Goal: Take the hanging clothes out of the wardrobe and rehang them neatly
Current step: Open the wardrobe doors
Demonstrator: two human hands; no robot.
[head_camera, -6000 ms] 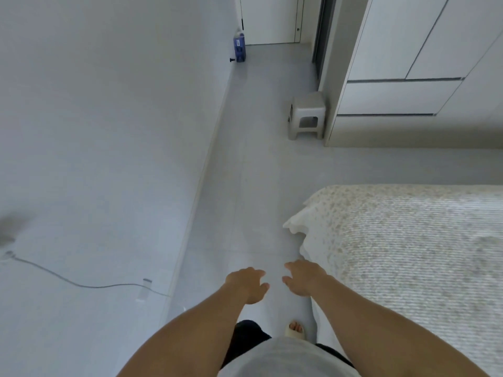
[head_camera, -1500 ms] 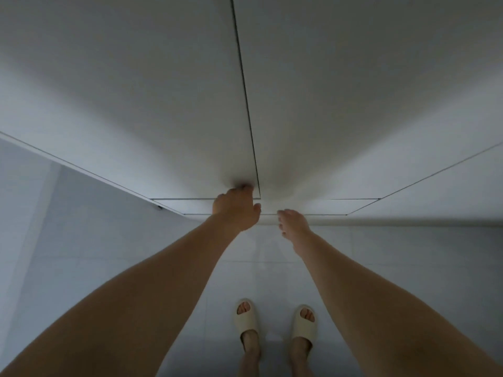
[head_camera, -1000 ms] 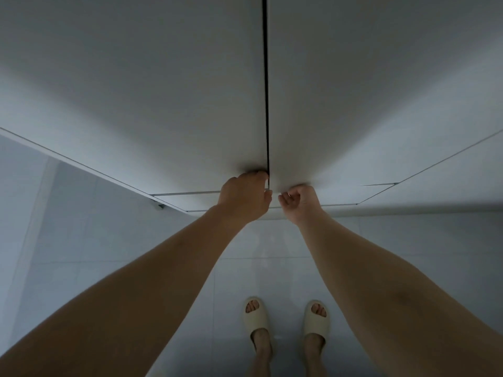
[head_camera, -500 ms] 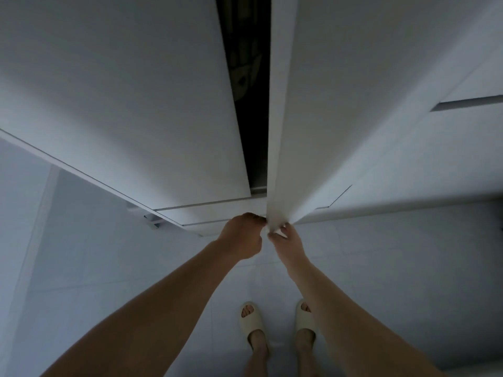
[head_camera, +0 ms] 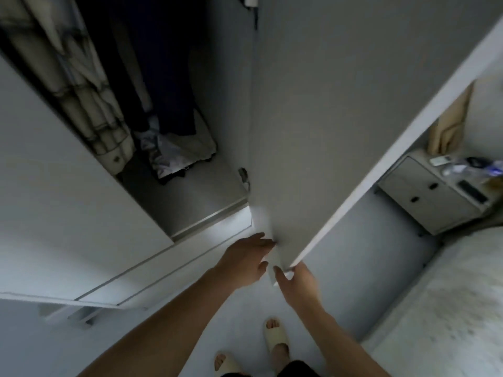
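The wardrobe's right door (head_camera: 313,131) stands swung wide, showing the dark inside. A pale quilted coat (head_camera: 79,99) hangs at the left, and dark garments (head_camera: 163,77) hang beside it. A crumpled light cloth (head_camera: 179,153) lies on the wardrobe floor (head_camera: 196,197). My right hand (head_camera: 298,285) is at the door's bottom corner, fingers touching its edge. My left hand (head_camera: 245,259) is spread open against the door's inner face near the same corner. The left door (head_camera: 54,186) is still closed.
A bedside cabinet (head_camera: 432,197) with small items on top stands at the right, behind the open door. The bed (head_camera: 449,308) fills the lower right. My feet in pale slippers (head_camera: 275,338) stand on the light floor close to the wardrobe.
The right door has swung from a narrow gap to wide open, exposing the hanging clothes. Both hands followed its bottom corner, and my left hand has opened flat.
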